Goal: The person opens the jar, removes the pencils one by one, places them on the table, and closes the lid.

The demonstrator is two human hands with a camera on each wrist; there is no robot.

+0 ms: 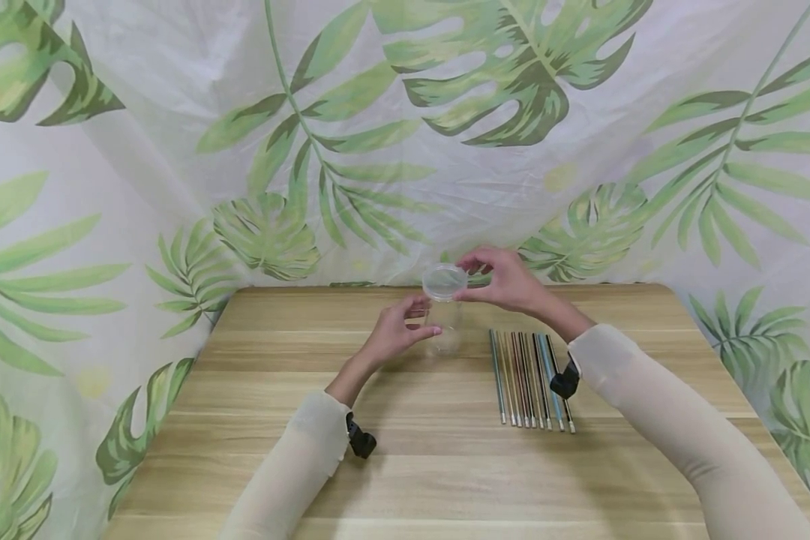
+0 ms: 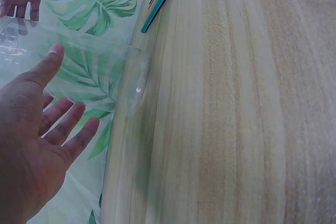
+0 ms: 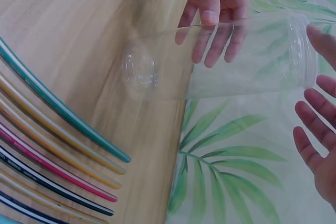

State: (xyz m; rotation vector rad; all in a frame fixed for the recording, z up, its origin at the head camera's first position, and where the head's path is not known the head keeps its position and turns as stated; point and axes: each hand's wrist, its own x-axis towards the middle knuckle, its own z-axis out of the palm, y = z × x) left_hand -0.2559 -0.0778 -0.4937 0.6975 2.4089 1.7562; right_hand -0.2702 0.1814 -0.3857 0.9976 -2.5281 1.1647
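A clear, see-through jar (image 1: 448, 330) is upright near the table's back edge, a round clear lid (image 1: 445, 282) on its top. My left hand (image 1: 397, 330) holds the jar's side, thumb on the near face and fingers round the back, as the right wrist view also shows. At the lid's rim, my right hand (image 1: 502, 279) has its thumb and fingers spread round the edge from the right. Through the jar's wall (image 3: 163, 61) nothing is seen inside. Whether its base touches the table cannot be made out.
Several pencils (image 1: 528, 379) of different colours lie side by side on the wooden table (image 1: 405, 465), right of the jar and under the right forearm. A leaf-patterned cloth (image 1: 351, 150) hangs behind the table's back edge.
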